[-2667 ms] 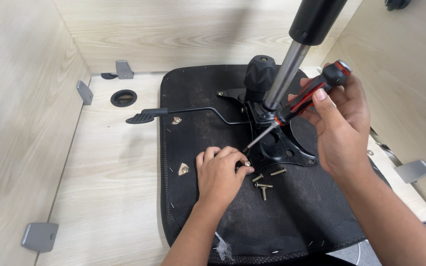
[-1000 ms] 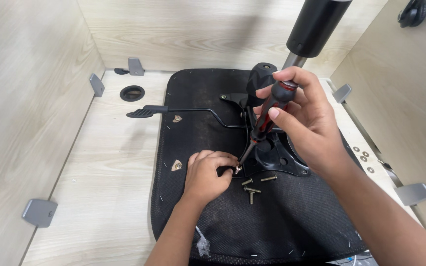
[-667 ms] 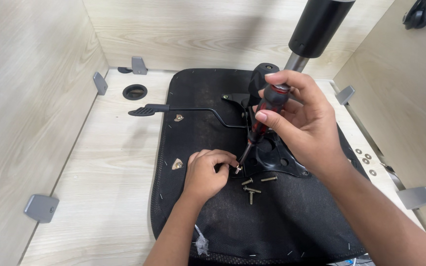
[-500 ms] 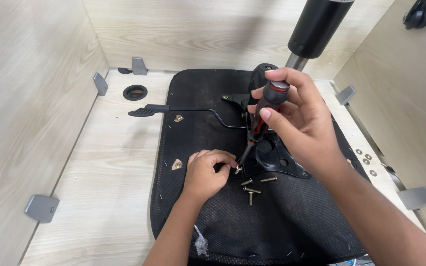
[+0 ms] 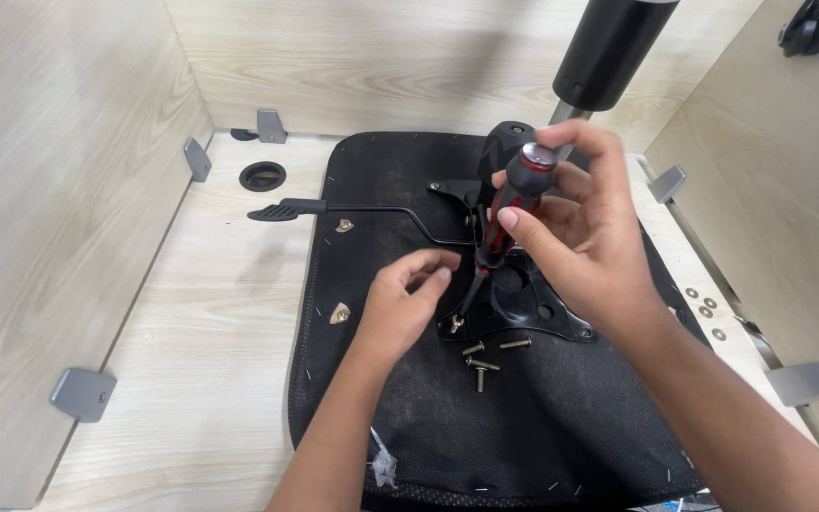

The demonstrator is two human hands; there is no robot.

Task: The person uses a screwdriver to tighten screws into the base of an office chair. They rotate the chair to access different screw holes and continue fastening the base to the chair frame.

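1. At nine o'clock of the black metal plate [image 5: 533, 308], the left hand [image 5: 400, 308] pinches a screw [image 5: 453, 323] at the plate's corner.
2. Centrally, loose screws [image 5: 482, 362] lie on the black seat underside [image 5: 542, 417], at six o'clock of the plate.
3. At one o'clock, the right hand [image 5: 585, 232] is clenched around a red-black screwdriver [image 5: 502, 228], tip on the screw.

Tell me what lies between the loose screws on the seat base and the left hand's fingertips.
In the head view, only the metal plate's corner, where the screwdriver tip meets a screw, separates the loose screws from the left hand.
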